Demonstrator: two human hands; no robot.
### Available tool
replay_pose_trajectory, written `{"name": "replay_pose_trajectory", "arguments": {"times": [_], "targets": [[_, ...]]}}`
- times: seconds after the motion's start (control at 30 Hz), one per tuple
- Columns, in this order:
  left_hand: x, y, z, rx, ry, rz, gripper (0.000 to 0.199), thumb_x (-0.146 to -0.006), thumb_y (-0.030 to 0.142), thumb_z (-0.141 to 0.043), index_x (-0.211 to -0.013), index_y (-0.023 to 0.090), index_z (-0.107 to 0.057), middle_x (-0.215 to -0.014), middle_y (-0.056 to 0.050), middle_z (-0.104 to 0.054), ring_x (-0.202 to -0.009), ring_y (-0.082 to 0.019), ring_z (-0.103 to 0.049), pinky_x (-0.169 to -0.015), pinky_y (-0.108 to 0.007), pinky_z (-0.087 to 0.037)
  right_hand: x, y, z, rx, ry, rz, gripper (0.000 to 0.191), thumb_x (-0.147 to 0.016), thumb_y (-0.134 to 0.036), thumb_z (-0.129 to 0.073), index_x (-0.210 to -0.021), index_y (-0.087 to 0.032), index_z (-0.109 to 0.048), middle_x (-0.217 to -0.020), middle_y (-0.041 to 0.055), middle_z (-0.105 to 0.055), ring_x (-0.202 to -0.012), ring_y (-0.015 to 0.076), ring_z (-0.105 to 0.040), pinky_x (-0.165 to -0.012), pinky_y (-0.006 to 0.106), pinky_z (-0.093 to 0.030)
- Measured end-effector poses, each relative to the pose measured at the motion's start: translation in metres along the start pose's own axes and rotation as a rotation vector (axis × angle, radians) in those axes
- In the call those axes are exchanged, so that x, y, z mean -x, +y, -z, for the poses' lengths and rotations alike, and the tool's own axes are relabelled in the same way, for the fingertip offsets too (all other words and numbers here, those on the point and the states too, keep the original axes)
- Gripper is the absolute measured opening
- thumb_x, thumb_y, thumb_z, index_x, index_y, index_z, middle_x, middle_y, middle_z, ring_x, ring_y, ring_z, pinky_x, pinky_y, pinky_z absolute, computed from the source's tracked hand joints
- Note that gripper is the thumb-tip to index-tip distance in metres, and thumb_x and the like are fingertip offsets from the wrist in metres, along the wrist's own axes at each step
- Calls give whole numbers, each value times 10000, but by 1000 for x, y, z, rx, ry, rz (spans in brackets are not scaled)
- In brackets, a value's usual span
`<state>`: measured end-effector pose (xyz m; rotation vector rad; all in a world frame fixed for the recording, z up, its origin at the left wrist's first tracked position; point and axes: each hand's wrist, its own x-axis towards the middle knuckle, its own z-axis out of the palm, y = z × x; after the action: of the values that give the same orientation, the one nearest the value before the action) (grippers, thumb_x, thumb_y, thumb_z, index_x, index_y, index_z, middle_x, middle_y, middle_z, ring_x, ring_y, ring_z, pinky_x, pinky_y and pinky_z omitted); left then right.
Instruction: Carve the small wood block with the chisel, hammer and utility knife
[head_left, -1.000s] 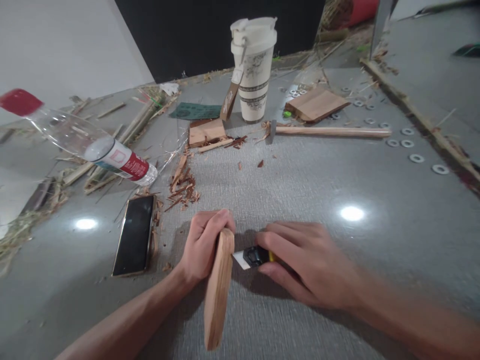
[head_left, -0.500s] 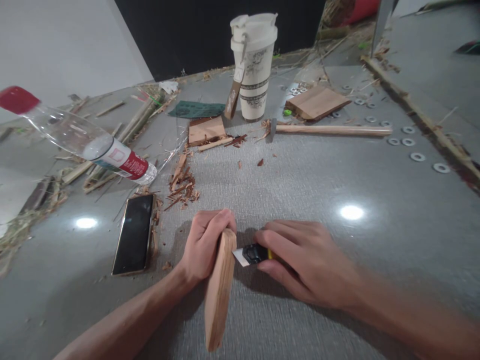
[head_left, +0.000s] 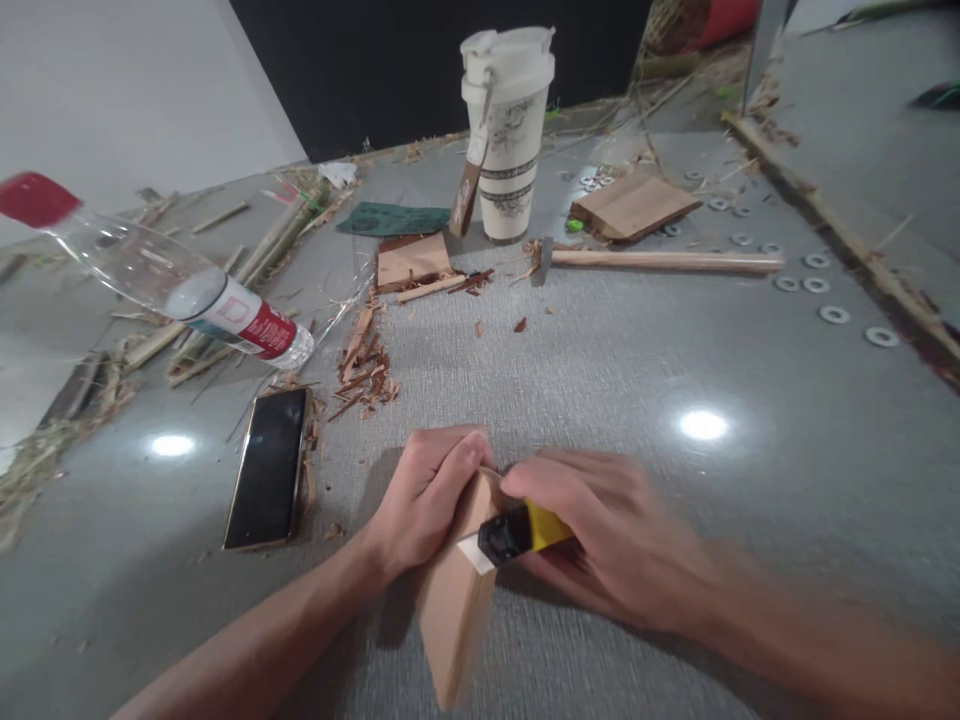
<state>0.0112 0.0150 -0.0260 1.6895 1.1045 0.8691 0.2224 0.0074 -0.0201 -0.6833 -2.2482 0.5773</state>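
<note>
While wood [head_left: 448, 612] juts nearward from left fingers [head_left: 459, 462] | knife blade [head_left: 475, 553] apparently touching it

A phone [head_left: 268, 468] lies left of your left hand [head_left: 431, 495], a bottle [head_left: 251, 318] behind it; a cup [head_left: 513, 130] stands farther back.

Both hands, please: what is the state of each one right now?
Left hand: closed, gripping the wooden piece.
Right hand: closed, holding the yellow-and-black utility knife.
</note>
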Motion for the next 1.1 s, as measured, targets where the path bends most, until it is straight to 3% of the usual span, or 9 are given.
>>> {"name": "replay_pose_trajectory", "arguments": {"times": [0.17,0.4,0.5,0.6,0.67,0.7,0.8,0.93,1.1], "targets": [[-1,-2,0,-95,-39,-70,451,-1126,322,-402,-739,215,-607,-753,-26,-644,-814,-201,-564,-819,-378,-459,1,2,2,21,-73,43,198,-1183,-371,-460,-1220,-219,-582,-854,-14,-702,-705,133,-608,-647,267,-442],[-4,4,13,-101,-118,-74,329,-1137,429,-476,-1183,240,-743,-1217,-87,-744,-1159,-249,-680,-1032,-448,-536,1,12,8,68,-48,11,205,-1186,-292,-418,-1187,-208,-605,-868,-1,-700,-720,140,-604,-648,277,-422],[11,2,26,-187,-91,-106,356,-1115,461,-539,-1403,304,-680,-1521,-105,-650,-1428,-305,-601,-1186,-533,-511,0,18,11,50,-29,-42,215,-1185,-302,-422,-1225,-213,-614,-870,-4,-695,-721,141,-607,-643,272,-424],[42,-3,40,-313,-155,-197,613,-1118,513,-475,-1700,343,-384,-1742,-114,-464,-1617,-366,-435,-1270,-607,-474,-2,22,15,48,-18,-75,252,-1196,-328,-398,-1239,-224,-624,-848,-8,-692,-719,141,-624,-644,271,-427],[60,-7,47,-362,-266,-301,780,-1080,687,-440,-1755,337,-267,-1765,-117,-425,-1571,-384,-508,-1240,-562,-535,-4,23,15,48,3,-69,298,-1205,-361,-363,-1223,-224,-627,-834,-5,-687,-706,140,-616,-647,272,-430],[67,-9,48,-418,-280,-268,835,-1054,688,-512,-1764,341,-238,-1754,-113,-442,-1555,-394,-527,-1236,-559,-543,-5,23,15,46,9,-61,317,-1208,-371,-343,-1221,-224,-624,-836,-3,-688,-705,141,-613,-652,273,-433],[71,-16,48,-566,-151,-293,936,-1013,514,-693,-1776,315,-187,-1678,-123,-547,-1493,-377,-602,-1197,-517,-589,-8,19,13,48,9,-39,329,-1212,-360,-314,-1238,-221,-611,-821,-6,-679,-685,140,-594,-647,273,-434],[61,-19,51,-594,-54,-455,617,-1024,140,-541,-1637,196,-503,-1481,-106,-737,-1333,-245,-740,-1112,-354,-639,-8,13,5,42,11,-39,231,-1200,-311,-369,-1267,-212,-567,-876,2,-744,-700,130,-647,-666,265,-463],[62,-10,65,-611,108,-424,536,-941,56,-591,-1457,185,-663,-1237,-80,-845,-1040,-224,-839,-891,-303,-701,1,13,2,43,-47,-172,251,-1070,-260,-553,-1309,-217,-489,-964,19,-793,-720,159,-705,-650,292,-486]]}}
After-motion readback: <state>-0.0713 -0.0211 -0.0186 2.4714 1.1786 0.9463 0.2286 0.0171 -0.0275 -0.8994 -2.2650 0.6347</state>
